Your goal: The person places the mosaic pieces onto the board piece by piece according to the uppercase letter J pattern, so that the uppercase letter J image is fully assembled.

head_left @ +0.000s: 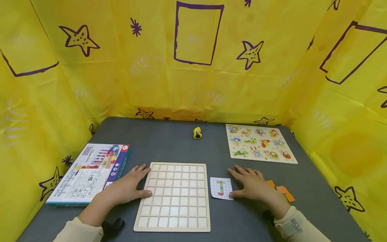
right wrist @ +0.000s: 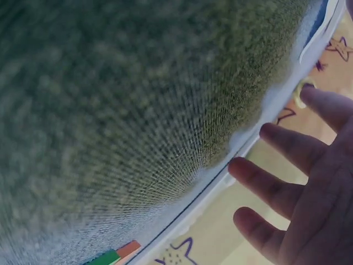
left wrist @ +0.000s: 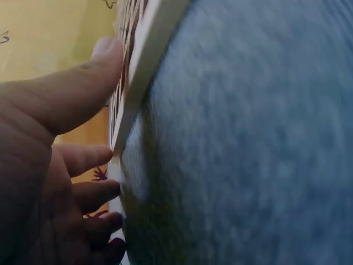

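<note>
Left hand (head_left: 128, 186) at the grid board (head_left: 171, 198), right hand (head_left: 253, 185) at the card (head_left: 221, 188)

We see the grid board lying flat on the grey counter (head_left: 169, 144), with the card just to its right. The left hand has its fingers apart, thumb over the board's left edge, index fingertip by the far left corner. The right hand also has its fingers spread, its thumb at the card's right edge; on the card we make out a coloured, J-like shape. Beside the right wrist we see orange pieces (head_left: 289, 194), with some green showing. To the left lies a box (head_left: 90, 174); farther back are a yellow figure (head_left: 197, 133) and an insect puzzle (head_left: 260, 143).
</note>
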Demonstrator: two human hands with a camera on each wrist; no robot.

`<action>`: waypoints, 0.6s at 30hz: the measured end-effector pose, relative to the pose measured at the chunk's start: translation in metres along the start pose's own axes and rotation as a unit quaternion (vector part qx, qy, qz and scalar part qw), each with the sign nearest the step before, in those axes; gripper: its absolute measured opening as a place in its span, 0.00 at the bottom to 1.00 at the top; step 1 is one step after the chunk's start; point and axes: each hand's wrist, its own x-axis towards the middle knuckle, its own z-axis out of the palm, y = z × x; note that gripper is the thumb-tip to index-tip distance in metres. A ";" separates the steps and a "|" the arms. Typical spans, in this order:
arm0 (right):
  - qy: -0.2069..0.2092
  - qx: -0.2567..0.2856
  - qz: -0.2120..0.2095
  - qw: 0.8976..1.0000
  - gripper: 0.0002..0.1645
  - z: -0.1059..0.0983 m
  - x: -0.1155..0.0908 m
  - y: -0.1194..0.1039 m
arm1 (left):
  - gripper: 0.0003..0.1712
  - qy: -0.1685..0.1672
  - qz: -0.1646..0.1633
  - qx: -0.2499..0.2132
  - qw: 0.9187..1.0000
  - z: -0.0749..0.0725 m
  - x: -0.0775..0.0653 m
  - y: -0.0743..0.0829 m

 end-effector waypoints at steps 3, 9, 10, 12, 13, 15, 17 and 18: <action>-0.010 -0.011 -0.001 1.000 0.56 0.000 0.000 -0.002 | 0.59 -0.012 0.004 -0.001 1.000 0.000 0.000 -0.005; -0.017 -0.039 -0.002 0.999 0.54 0.003 0.001 -0.003 | 0.62 -0.040 0.013 -0.011 0.999 -0.008 -0.003 -0.006; -0.017 -0.040 -0.003 0.999 0.54 0.003 0.001 -0.003 | 0.62 -0.043 0.014 -0.013 0.999 -0.009 -0.003 -0.005; -0.018 -0.042 -0.005 0.999 0.55 0.003 0.002 -0.003 | 0.63 -0.050 0.014 -0.019 0.998 -0.011 -0.004 -0.005; -0.019 -0.043 -0.005 0.999 0.55 0.002 0.002 -0.003 | 0.63 -0.052 0.017 -0.020 0.998 -0.012 -0.004 -0.005; -0.019 -0.045 -0.006 0.999 0.54 0.001 0.002 -0.003 | 0.62 -0.056 0.018 -0.018 0.998 -0.013 -0.003 -0.005; -0.019 -0.046 -0.006 0.999 0.54 0.000 0.002 -0.003 | 0.62 -0.058 0.020 -0.017 0.998 -0.013 -0.002 -0.006; -0.019 -0.048 -0.006 0.999 0.54 0.000 0.002 -0.004 | 0.62 -0.059 0.023 -0.015 0.998 -0.014 -0.002 -0.006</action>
